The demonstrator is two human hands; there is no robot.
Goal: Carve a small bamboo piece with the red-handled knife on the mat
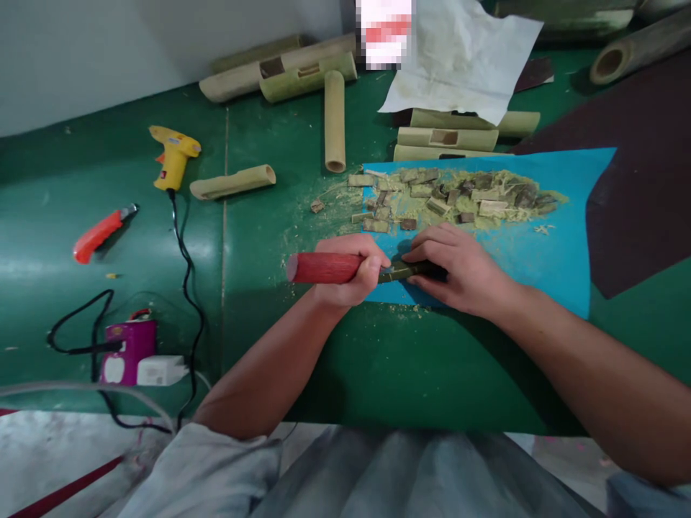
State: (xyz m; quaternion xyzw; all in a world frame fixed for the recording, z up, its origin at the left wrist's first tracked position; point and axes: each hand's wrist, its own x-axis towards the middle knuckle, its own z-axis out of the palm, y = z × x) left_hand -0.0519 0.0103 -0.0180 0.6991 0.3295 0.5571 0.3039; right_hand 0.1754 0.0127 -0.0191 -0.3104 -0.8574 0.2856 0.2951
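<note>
Cropped shirt [399, 471], strip [401, 272] partly under right hand [458, 270]

- I log dim, diffuse light across the green surface [426, 378].
- Soft shadow below right hand [461, 270] and forearm [566, 338].
- White sheet [458, 57] bright.
- Pixelated patch [385, 32], top centre.
- I note wide-angle stretching toward the edges.

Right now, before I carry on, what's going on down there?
The person's left hand holds a tool with a cylindrical red handle; its working end is mostly hidden. The right hand holds a slim dark-green piece, apparently bamboo, over a flat blue sheet. Beyond the hands, brown-and-green bamboo chips and pale shavings lie piled, mostly on that sheet.
</note>
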